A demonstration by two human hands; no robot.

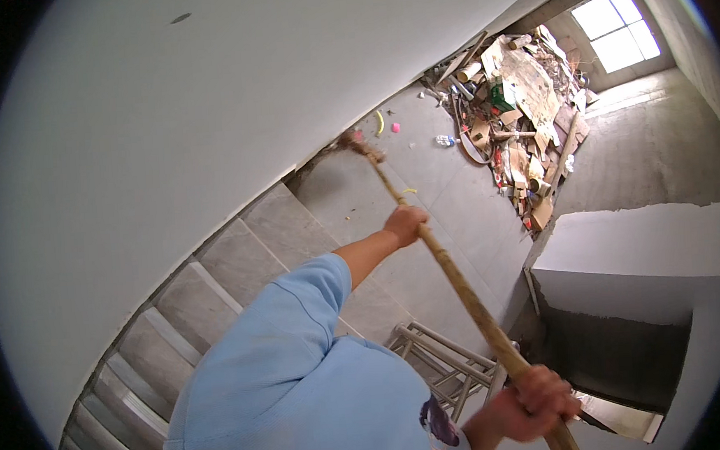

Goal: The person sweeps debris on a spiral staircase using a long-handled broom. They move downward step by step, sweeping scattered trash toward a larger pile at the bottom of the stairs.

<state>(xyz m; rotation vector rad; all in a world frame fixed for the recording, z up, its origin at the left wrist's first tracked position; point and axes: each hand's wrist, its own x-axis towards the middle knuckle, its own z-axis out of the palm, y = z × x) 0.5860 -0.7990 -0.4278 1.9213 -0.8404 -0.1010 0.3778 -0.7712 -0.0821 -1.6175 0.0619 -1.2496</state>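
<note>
My left hand [406, 225] grips the middle of the long wooden broom handle [463, 287], with that arm stretched out. Closer to my body, my right hand [531, 400] is closed around the handle's upper part and looks a little blurred. The reddish-brown broom head [361, 147] rests on the grey tiled floor [345, 182], against the foot of the white wall [205, 123]. Dark dirt runs along the wall base beside it. Near the bristles lie a yellow curved strip [380, 122] and a pink scrap [395, 127].
A large rubbish heap [531, 84] of cardboard, wood and tubes lies below a window [617, 27]. A plastic bottle [446, 140] sits at its edge. Tiled stairs [232, 251] run along the wall at left. A metal-tube frame [442, 356] stands beside me.
</note>
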